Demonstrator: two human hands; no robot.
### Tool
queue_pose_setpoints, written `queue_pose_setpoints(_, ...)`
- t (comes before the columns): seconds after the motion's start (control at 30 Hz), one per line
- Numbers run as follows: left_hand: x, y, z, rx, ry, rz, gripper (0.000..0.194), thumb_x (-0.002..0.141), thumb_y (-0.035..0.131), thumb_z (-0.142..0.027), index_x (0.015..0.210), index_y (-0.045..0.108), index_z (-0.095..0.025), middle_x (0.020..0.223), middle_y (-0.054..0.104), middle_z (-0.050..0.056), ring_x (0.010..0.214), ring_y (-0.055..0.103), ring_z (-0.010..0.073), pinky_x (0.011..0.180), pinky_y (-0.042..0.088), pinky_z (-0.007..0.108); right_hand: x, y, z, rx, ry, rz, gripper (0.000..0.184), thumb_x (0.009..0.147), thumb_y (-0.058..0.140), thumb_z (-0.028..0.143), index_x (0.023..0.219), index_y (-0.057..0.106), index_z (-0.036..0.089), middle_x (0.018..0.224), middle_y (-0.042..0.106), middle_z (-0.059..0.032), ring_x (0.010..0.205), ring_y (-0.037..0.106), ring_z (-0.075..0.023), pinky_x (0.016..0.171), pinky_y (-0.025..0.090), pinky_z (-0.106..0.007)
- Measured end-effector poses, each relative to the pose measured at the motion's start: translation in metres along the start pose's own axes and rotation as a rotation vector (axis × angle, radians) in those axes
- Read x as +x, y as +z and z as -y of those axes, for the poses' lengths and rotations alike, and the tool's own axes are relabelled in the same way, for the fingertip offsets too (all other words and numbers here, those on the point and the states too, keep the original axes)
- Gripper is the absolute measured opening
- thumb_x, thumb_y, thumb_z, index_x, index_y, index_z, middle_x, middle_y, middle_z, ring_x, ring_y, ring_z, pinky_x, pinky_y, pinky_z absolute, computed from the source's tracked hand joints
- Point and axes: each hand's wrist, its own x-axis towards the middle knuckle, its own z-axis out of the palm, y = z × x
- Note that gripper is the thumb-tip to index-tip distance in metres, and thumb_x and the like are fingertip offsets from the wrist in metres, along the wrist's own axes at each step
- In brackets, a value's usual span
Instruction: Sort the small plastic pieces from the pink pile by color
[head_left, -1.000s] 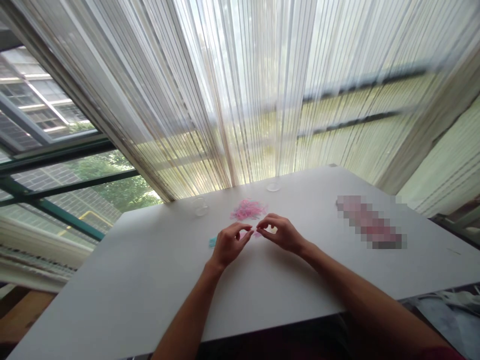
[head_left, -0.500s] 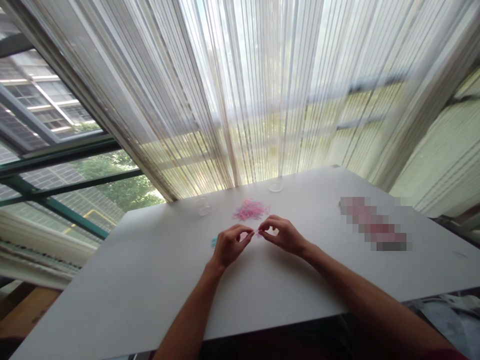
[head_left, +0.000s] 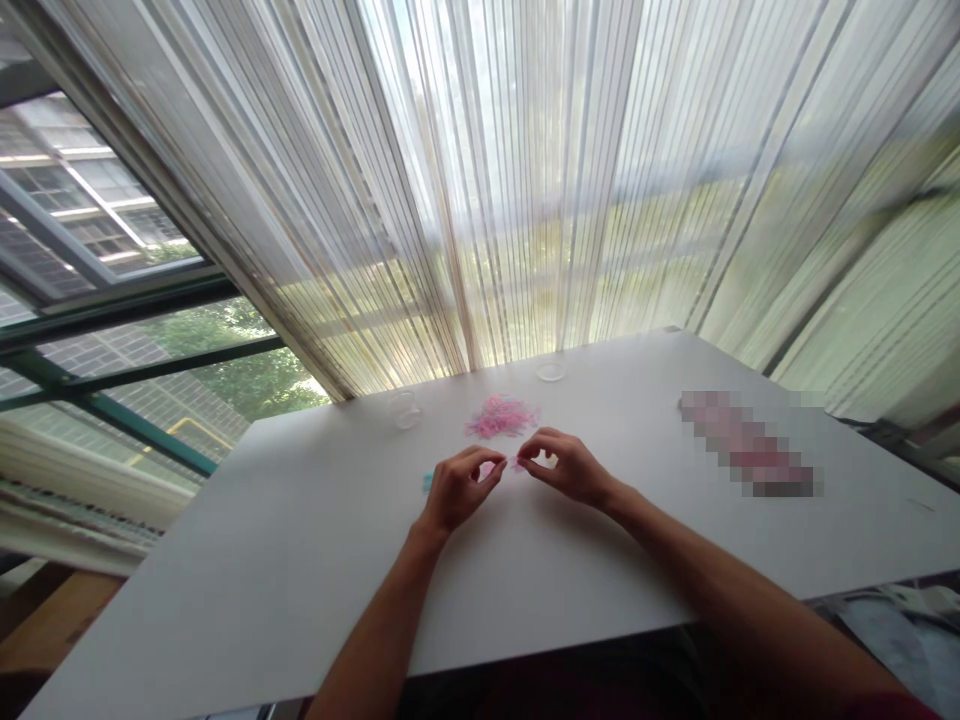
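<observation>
Left hand (head_left: 461, 490): curled narrow, fingertips near the tiny pink rubber band; cannot tell if gripping.
Right hand (head_left: 570, 470): pinching the tiny pink rubber band (head_left: 516, 463) between both hands, above the counter (head_left: 225, 580).
Far pile: loose pink rubber bands (head_left: 501, 418), within easy reach.

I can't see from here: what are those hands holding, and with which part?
It looks like a small pink rubber band, pinched at the fingertips of the right hand and left hand, but it is too tiny to be sure.

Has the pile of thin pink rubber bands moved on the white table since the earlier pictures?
No. The pile of thin pink rubber bands keeps the same place relative to the small clear round dish; only the whole view shifted slightly.
</observation>
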Motion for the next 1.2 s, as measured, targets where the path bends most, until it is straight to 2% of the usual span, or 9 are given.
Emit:
queue_pose_setpoints(0.27,0.001,-0.003,-0.003,0.024,0.011,0.010,0.017,0.091,0.057,-0.031,0.091,0.070,-0.021,0.086,0.071,0.002,0.055,0.051,0.0077,0.059,0.044,0.020,0.000,0.001,0.000,-0.020,-0.002,0.001,0.008,0.086,0.061,0.023,0.083,0.067,0.020,0.076,0.062,-0.0024,0.069,0.058,-0.0131,0.063,0.049,-0.025)
queue_pose_setpoints(0.43,0.001,-0.006,0.000,0.047,0.002,0.008,0.019,0.091,0.056,-0.032,0.090,0.071,-0.020,0.087,0.071,0.002,0.055,0.050,0.0077,0.059,0.045,0.020,0.001,-0.007,-0.006,-0.076,0.038,-0.035,0.014,0.088,0.057,0.027,0.084,0.068,0.020,0.078,0.064,-0.0039,0.071,0.059,-0.0142,0.065,0.049,-0.026)
queue_pose_setpoints(0.57,0.001,-0.007,0.003,0.058,-0.012,0.010,0.021,0.091,0.055,-0.033,0.089,0.071,-0.020,0.087,0.072,0.003,0.055,0.051,0.0078,0.059,0.044,0.020,0.003,-0.018,-0.026,-0.110,0.157,-0.059,0.026,0.091,0.052,0.036,0.084,0.069,0.019,0.081,0.068,-0.0058,0.072,0.060,-0.0159,0.064,0.049,-0.027)
queue_pose_setpoints(0.67,0.000,-0.007,0.003,0.064,-0.017,0.012,0.020,0.091,0.056,-0.033,0.089,0.071,-0.020,0.087,0.072,0.002,0.055,0.051,0.0077,0.058,0.044,0.020,0.004,-0.025,-0.043,-0.083,0.334,-0.102,0.036,0.093,0.045,0.043,0.088,0.070,0.018,0.079,0.071,-0.0052,0.068,0.063,-0.0159,0.064,0.049,-0.027)
queue_pose_setpoints(0.8,0.001,-0.007,0.002,0.067,-0.013,0.000,0.021,0.091,0.055,-0.033,0.088,0.071,-0.020,0.087,0.072,0.002,0.054,0.051,0.0076,0.059,0.045,0.020,0.004,-0.029,-0.054,-0.064,0.459,-0.085,0.046,0.095,0.038,0.049,0.088,0.071,0.018,0.076,0.073,-0.0043,0.070,0.066,-0.0166,0.067,0.049,-0.027)
queue_pose_setpoints(0.97,0.001,-0.007,0.002,0.038,-0.012,-0.006,0.020,0.091,0.056,-0.032,0.090,0.071,-0.020,0.088,0.072,0.002,0.055,0.051,0.0076,0.060,0.045,0.020,0.005,-0.027,-0.049,-0.110,0.439,-0.008,0.052,0.096,0.034,0.052,0.083,0.073,0.020,0.072,0.072,-0.0033,0.074,0.067,-0.0180,0.075,0.048,-0.028)
queue_pose_setpoints(1.2,0.001,-0.004,0.003,0.014,-0.001,-0.012,0.018,0.090,0.058,-0.032,0.091,0.071,-0.020,0.089,0.072,0.002,0.054,0.050,0.0074,0.059,0.045,0.020,0.005,-0.026,-0.049,-0.129,0.440,0.022,0.053,0.097,0.032,0.052,0.085,0.073,0.020,0.074,0.073,-0.0029,0.076,0.066,-0.0182,0.075,0.047,-0.028)
